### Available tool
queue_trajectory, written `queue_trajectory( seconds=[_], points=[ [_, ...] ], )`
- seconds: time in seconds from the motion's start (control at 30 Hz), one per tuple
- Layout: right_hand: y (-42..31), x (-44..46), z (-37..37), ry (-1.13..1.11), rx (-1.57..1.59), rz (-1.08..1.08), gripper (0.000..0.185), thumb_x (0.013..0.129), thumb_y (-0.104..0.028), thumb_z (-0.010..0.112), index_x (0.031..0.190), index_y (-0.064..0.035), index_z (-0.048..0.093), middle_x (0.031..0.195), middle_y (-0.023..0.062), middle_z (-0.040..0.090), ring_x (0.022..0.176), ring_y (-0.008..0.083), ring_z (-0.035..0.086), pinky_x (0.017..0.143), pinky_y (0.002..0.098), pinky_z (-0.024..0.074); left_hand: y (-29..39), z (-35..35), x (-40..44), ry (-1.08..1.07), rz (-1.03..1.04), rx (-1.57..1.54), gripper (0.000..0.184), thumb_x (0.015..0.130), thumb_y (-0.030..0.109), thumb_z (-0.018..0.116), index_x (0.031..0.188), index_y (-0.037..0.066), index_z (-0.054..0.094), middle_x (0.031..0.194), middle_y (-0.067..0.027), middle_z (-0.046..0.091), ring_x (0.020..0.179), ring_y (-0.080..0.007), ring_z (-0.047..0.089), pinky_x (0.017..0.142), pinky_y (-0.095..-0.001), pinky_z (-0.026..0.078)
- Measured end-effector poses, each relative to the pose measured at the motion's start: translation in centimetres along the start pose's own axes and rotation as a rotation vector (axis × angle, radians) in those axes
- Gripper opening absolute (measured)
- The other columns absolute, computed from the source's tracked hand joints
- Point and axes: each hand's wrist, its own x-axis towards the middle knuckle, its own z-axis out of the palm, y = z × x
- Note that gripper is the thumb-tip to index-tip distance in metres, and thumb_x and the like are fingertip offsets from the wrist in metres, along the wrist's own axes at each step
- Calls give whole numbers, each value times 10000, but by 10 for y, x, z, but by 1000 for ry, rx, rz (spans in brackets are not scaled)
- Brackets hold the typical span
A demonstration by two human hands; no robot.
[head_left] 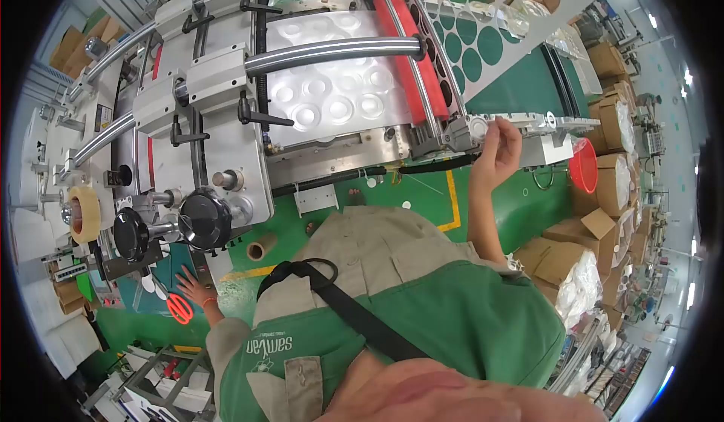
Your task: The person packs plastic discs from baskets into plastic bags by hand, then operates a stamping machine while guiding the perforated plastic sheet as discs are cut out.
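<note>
My left hand is low on the left with its fingers spread and nothing in it. Just beside it hangs or lies a pair of scissors with orange handles. My right hand is raised at the machine's right end, its fingers curled in a pinch against the metal bracket. What lies between those fingertips, if anything, is too small to make out. Left of it, a red roller stands beside a pale sheet marked with round shapes. A white web with round holes runs over a green belt.
Steel bars and black clamp levers cross the machine. Black knobs and a tape roll stick out at left. A cardboard tube is on the green floor. Cardboard boxes and a red basket stand at right.
</note>
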Motion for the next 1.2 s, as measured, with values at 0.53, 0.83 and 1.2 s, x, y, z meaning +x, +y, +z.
queue_trajectory(
  seconds=[0.53,0.83,1.2],
  points=[
    [223,174,107,-1014,-112,-59,314,756,-48,551,1070,-43,558,940,72,595,819,127,534,710,252,420,23,4,4,-157,-332,85,877,777,76,513,1354,415,-53,1458,-10,10,1318,-281,143,1003,-455,249],
    [215,189,75,-844,-515,-296,209,738,-197,609,809,-1,611,685,130,591,614,216,564,559,309,429,19,8,-2,-100,-254,172,925,736,-28,516,1377,354,-31,1456,-43,35,1295,-323,190,940,-462,308],
    [144,210,37,-788,-766,-190,215,708,-223,634,819,-39,650,709,96,640,615,177,604,586,284,464,23,-16,2,-102,-273,94,1021,641,156,680,1373,361,-2,1452,-60,45,1301,-339,161,979,-507,245]
  ],
)
